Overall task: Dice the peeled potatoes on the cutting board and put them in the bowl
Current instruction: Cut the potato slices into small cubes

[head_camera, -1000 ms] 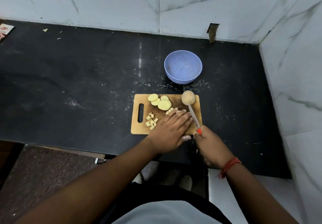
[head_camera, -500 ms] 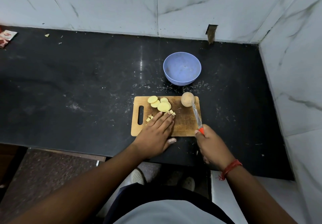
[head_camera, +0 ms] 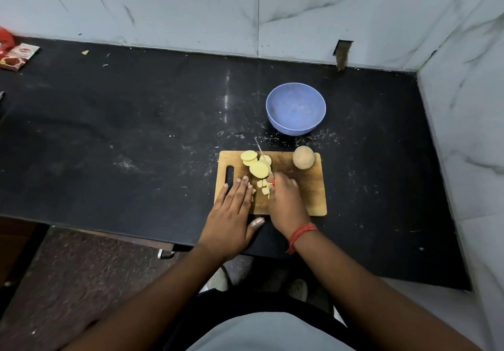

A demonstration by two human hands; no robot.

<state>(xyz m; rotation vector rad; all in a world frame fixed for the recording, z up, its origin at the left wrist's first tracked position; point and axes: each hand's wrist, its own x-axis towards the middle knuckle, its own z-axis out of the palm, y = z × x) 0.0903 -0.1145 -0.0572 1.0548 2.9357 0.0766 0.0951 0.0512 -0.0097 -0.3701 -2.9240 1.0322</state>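
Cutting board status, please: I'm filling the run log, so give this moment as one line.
left hand flat on cutting board | right hand grips knife over slices | bowl empty

Left hand (head_camera: 231, 208) flat on wooden cutting board (head_camera: 311, 198), fingers straight beside diced pieces (head_camera: 263, 187). Right hand (head_camera: 286, 200) gripped knife (head_camera: 262, 157), blade across potato slices (head_camera: 256, 163). Whole potato (head_camera: 303, 157) at board's far corner; blue bowl (head_camera: 296, 109) beyond on black table (head_camera: 136, 132).

A wooden cutting board (head_camera: 305, 200) lies flat, bearing overlapping yellow potato slices (head_camera: 257, 168) at its far left, small diced cubes (head_camera: 263, 187) just nearer, and one whole potato (head_camera: 303, 157) at its far right corner. The blue bowl (head_camera: 296, 108) stands beyond.
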